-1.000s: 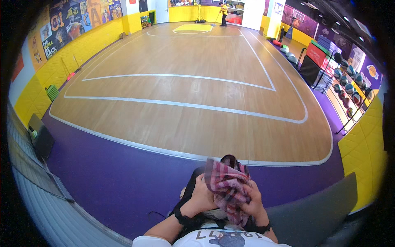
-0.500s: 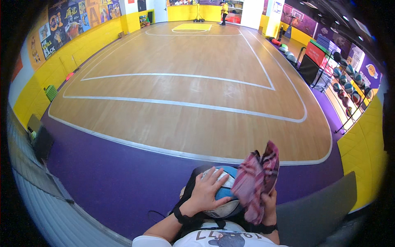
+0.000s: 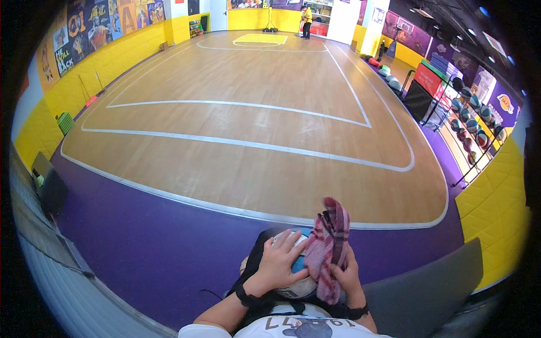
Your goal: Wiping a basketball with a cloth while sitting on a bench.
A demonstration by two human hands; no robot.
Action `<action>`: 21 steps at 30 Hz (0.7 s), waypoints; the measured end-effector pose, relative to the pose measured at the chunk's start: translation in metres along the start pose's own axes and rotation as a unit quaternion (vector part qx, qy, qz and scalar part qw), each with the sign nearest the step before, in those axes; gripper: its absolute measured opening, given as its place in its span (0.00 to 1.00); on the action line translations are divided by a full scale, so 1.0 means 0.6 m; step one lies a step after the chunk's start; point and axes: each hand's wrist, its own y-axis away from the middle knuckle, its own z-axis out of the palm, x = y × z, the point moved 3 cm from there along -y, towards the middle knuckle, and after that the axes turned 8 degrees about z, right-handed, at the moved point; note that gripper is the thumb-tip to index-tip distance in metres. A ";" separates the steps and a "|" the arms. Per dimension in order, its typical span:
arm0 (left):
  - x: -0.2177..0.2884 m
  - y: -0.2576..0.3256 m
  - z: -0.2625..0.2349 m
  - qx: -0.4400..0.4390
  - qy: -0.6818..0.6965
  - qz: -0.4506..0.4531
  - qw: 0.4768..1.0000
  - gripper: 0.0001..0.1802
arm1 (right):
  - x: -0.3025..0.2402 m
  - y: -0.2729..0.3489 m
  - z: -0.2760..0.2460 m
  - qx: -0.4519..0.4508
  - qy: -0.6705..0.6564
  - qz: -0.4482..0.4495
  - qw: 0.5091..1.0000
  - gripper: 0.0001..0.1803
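Observation:
A blue and white basketball rests in my lap, against my white shirt. My left hand lies on top of it with the fingers spread. Beside the ball, my right hand grips a pink plaid cloth, which is bunched and stands up above the fingers. The cloth's left side overlaps the ball's right part in view. Black bands circle both wrists.
A wooden court with white lines spreads ahead, edged by purple flooring. At the right stand a rack of basketballs and a dark grey panel. A person in yellow stands at the far end.
My right hand has moved left with the plaid cloth, bringing it closer to my left hand and over more of the ball. My left hand stays on the ball.

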 end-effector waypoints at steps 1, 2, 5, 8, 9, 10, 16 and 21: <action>-0.006 0.005 0.000 -0.002 -0.003 0.007 1.000 0.39 | -0.015 0.011 0.007 -0.006 0.137 -0.092 0.986 0.37; -0.007 0.010 0.001 -0.006 -0.004 0.016 1.000 0.39 | -0.024 0.025 0.014 -0.008 0.270 -0.179 0.946 0.37; -0.003 0.012 0.007 0.015 -0.006 0.024 1.000 0.40 | -0.006 0.012 0.000 -0.011 0.264 -0.179 0.948 0.37; 0.008 0.001 0.003 0.025 0.007 0.013 1.000 0.42 | 0.021 -0.011 -0.018 -0.017 0.030 -0.025 0.999 0.32; 0.009 -0.003 0.002 0.028 0.006 0.018 0.999 0.42 | 0.039 -0.026 -0.033 -0.014 0.026 -0.022 0.999 0.31; 0.008 -0.005 0.004 0.009 0.008 0.014 1.000 0.42 | 0.052 -0.035 -0.046 -0.011 0.022 -0.018 1.000 0.30; -0.009 0.020 0.006 0.002 0.006 0.016 1.000 0.40 | -0.023 0.024 0.014 -0.011 0.299 -0.273 0.915 0.33; 0.000 -0.006 0.010 0.000 0.006 0.002 1.000 0.44 | 0.034 -0.029 -0.027 -0.012 -0.012 -0.039 0.999 0.33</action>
